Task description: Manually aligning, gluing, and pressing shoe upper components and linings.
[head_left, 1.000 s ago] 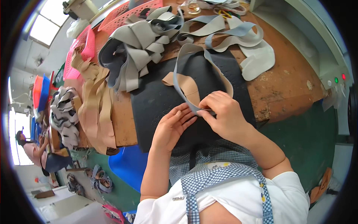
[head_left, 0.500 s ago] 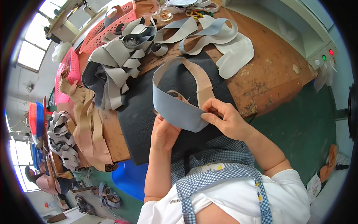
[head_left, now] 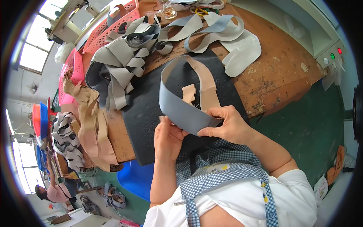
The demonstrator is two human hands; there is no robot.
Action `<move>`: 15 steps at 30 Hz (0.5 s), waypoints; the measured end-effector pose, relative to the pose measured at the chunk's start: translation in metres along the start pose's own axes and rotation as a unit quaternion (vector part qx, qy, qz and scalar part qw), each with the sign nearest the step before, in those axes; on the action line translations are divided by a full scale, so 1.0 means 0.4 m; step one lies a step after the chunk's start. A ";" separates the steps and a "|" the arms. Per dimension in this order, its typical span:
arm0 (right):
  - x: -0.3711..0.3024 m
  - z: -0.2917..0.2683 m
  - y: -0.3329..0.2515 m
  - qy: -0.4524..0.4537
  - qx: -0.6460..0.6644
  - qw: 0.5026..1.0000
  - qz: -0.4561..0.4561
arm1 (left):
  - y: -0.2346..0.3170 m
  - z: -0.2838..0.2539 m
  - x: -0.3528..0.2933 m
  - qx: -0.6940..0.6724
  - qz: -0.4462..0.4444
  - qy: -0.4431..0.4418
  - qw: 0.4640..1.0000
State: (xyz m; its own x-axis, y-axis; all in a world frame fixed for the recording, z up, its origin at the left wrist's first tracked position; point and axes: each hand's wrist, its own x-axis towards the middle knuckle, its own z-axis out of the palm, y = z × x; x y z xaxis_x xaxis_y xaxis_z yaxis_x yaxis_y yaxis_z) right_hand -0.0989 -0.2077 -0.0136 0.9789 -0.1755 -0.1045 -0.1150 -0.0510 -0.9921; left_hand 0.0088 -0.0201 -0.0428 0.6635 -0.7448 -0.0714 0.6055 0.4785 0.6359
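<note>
A long leather-like strip (head_left: 185,110), blue-grey on one face and tan on the other, stands curved in a loop above a black perforated mat (head_left: 140,130). My right hand (head_left: 230,126) pinches it at the near right bend, thumb in front and fingers behind. On the near left, my left hand (head_left: 169,138) is partly closed against the strip's lower edge; some fingertips are hidden behind it. Inside the loop shows a small tan piece (head_left: 188,93), its lower part covered by the strip.
Piles of grey strips (head_left: 113,64) and tan strips (head_left: 92,128) lie left on the brown table (head_left: 280,75). Pale strips (head_left: 242,51) curl at the back. Pink baskets (head_left: 72,73) stand far left. A white box with coloured buttons (head_left: 332,56) borders the right. Another person (head_left: 56,191) sits at lower left.
My right hand has changed its grip, with the thumb now lower along the strip's edge. The left fingers have opened slightly. The tan piece inside the loop shows more fully.
</note>
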 end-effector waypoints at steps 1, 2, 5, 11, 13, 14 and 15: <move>-0.001 0.002 0.000 0.002 0.000 1.000 0.003 | 0.003 0.009 0.002 0.000 0.000 -0.001 1.000; -0.003 0.004 0.004 0.003 0.000 1.000 0.003 | 0.007 0.025 0.005 -0.025 0.004 0.021 0.999; -0.013 0.020 0.017 -0.015 0.012 1.000 0.020 | 0.006 0.015 -0.002 0.037 0.026 0.051 0.998; -0.030 0.023 0.033 0.004 -0.063 0.997 -0.042 | 0.005 0.006 0.000 0.135 0.024 0.098 0.986; -0.033 0.025 0.037 0.019 -0.138 0.985 -0.104 | 0.000 -0.007 -0.006 0.143 0.017 0.099 0.985; -0.031 0.029 0.029 0.020 -0.138 0.985 -0.103 | 0.000 -0.004 -0.006 0.143 0.016 0.099 0.985; -0.028 0.036 0.013 0.016 -0.056 0.997 -0.041 | 0.002 0.008 -0.007 0.149 0.013 0.088 0.985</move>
State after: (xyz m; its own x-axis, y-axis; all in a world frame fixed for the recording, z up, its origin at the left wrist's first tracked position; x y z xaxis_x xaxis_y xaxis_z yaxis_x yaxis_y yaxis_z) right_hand -0.1078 -0.1916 -0.0187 0.9800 -0.1981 -0.0182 -0.0538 -0.1756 -0.9830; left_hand 0.0059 -0.0192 -0.0397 0.7590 -0.6291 -0.1678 0.4485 0.3183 0.8352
